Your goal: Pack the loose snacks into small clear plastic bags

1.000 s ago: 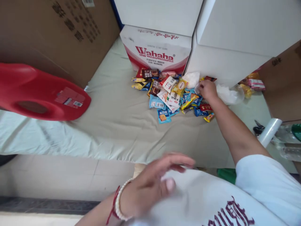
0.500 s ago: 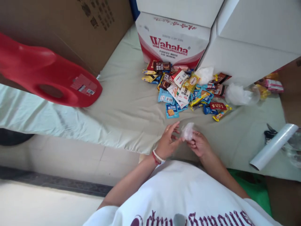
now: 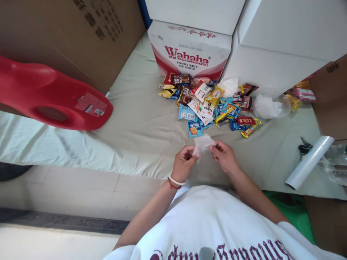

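Both hands hold a small clear plastic bag point(image 3: 202, 143) over the near edge of a pale green cloth-covered surface point(image 3: 141, 130). My left hand point(image 3: 184, 163) pinches its left side with curled fingers; a bead bracelet and a red string are on that wrist. My right hand point(image 3: 223, 156) pinches the right side. The bag is stretched a little between them. Just beyond lies a heap of several small snack packets point(image 3: 208, 104) in blue, yellow, red and brown wrappers.
A red plastic stool point(image 3: 48, 97) lies on its side at left before a brown carton point(image 3: 67, 39). A Wahaha box point(image 3: 189, 50) and white boxes point(image 3: 282, 39) stand behind the heap. More crumpled clear bags point(image 3: 267, 107), a film roll point(image 3: 309, 162) and scissors point(image 3: 305, 148) lie right.
My right hand left the snack heap with a clear bag and came near; my left hand rose to meet it. Both now pull the bag apart between them.
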The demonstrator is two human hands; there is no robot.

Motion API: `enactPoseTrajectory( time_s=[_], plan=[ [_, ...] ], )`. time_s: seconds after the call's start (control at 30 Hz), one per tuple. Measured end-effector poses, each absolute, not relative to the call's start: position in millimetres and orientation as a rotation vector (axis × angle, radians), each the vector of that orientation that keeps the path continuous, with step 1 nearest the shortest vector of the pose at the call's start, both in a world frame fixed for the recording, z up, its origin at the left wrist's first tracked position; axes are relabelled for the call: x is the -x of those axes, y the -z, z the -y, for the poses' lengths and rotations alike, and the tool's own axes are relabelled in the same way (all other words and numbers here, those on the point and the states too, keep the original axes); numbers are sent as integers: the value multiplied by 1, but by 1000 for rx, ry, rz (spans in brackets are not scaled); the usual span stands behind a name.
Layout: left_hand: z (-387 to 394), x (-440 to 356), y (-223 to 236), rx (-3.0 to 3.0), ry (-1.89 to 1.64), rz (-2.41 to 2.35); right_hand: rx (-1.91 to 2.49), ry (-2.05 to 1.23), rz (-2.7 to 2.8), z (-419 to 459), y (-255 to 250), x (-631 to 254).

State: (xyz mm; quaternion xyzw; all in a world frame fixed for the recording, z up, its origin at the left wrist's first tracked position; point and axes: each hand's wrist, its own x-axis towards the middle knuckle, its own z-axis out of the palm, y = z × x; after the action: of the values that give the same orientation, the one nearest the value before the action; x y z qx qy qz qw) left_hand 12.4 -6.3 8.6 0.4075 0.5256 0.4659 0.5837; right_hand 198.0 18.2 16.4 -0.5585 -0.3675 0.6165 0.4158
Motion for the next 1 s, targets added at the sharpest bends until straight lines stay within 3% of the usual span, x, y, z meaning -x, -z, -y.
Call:
enactPoseTrajectory(
  time_s=[0.13, 0.23, 0.4, 0.7, 1.0],
  plan=[
    [15, 3, -10, -1267, -1165, -1473, 1451, -1436, 635, -26, -19, -195],
    [21, 6, -8, -1552, -1175, -1555, 1408, -1631, 722, -13, -25, -187],
    [30, -2, -5, -1848, -1070, -1281, 1318, -1679, 846, -3, -27, -169],
    [19, -15, -10, -1264, -1108, -1327, 1308, -1762, 957, -8, -26, -179],
    [-1, 10, -3, -255, -1326, -952, 1520, -1674, 850, 7, -19, -231]
  ],
)
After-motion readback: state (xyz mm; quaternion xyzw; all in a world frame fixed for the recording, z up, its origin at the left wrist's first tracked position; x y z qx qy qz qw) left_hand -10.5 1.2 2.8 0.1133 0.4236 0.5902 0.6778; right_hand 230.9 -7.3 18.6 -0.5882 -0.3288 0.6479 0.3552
